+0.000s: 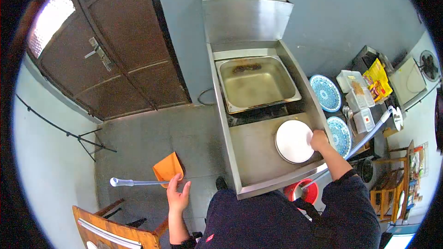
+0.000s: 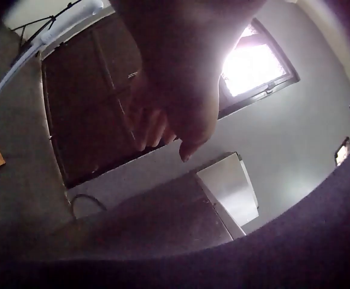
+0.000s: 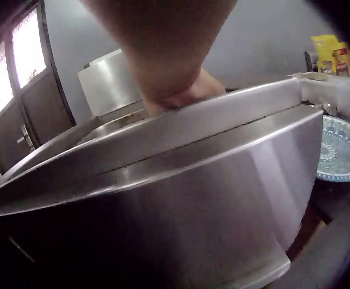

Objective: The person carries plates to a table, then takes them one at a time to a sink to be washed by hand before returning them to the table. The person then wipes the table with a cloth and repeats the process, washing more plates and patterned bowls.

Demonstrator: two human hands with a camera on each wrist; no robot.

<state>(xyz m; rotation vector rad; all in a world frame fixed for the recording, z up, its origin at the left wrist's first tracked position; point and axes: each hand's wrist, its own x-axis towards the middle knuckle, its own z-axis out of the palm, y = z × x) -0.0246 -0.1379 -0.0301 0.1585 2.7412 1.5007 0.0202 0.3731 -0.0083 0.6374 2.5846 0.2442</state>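
Note:
In the head view a round white plate (image 1: 294, 141) lies on the bare front part of the steel fryer counter (image 1: 249, 150). My right hand (image 1: 319, 141) holds its right edge, with most of the fingers hidden. The right wrist view shows that hand (image 3: 187, 99) behind the counter's raised steel rim (image 3: 223, 114), which hides the plate. My left hand (image 1: 178, 194) hangs in the air at the left, its fingers extended and thumb apart, holding nothing. In the head view it overlaps the handle of an orange dustpan (image 1: 167, 168) on the floor.
A steel basin (image 1: 258, 85) sits in the counter's back part. To the right are blue patterned plates (image 1: 326, 93), clear plastic boxes (image 1: 360, 97) and spoons (image 1: 349, 115). A long pale handle (image 1: 364, 140) leans beside a red bucket (image 1: 310, 193). A wooden table (image 1: 110, 230) stands lower left.

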